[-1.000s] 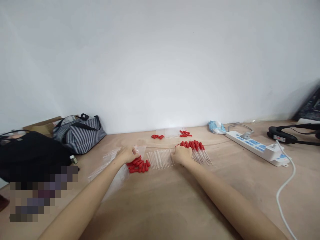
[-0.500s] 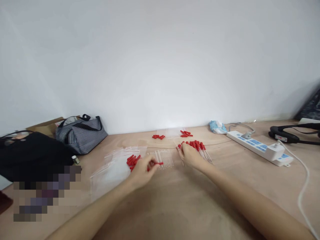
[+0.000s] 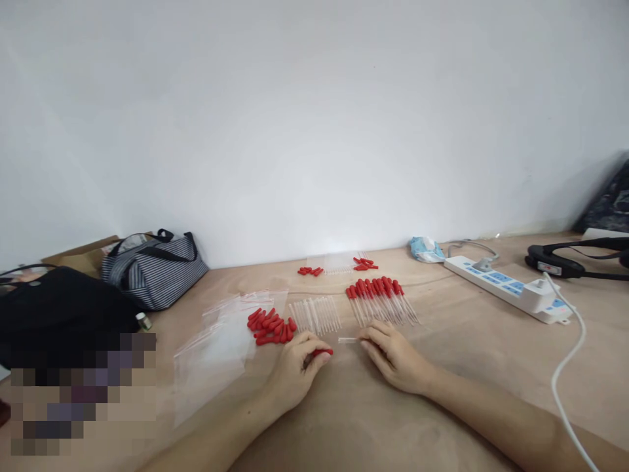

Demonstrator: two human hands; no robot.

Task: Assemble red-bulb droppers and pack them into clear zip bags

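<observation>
My left hand is closed on a red rubber dropper bulb, its end poking out past the fingertips. Facing it, my right hand pinches a clear glass dropper tube that points left toward the bulb, with a gap between the two. Beside my left hand lies a pile of loose red bulbs. A row of bare glass tubes lies beyond, between my hands. Just past my right hand, droppers fitted with red bulbs lie side by side, tubes toward me.
Clear zip bags lie at the left, near a striped bag, a black bag and a small bottle. More bulbs lie by the wall. At right are a blue-white packet, a power strip and a black headset.
My right hand has drawn back toward me from the finished-looking dropper row and now holds a glass tube. My left hand has come nearer with its red bulb.
</observation>
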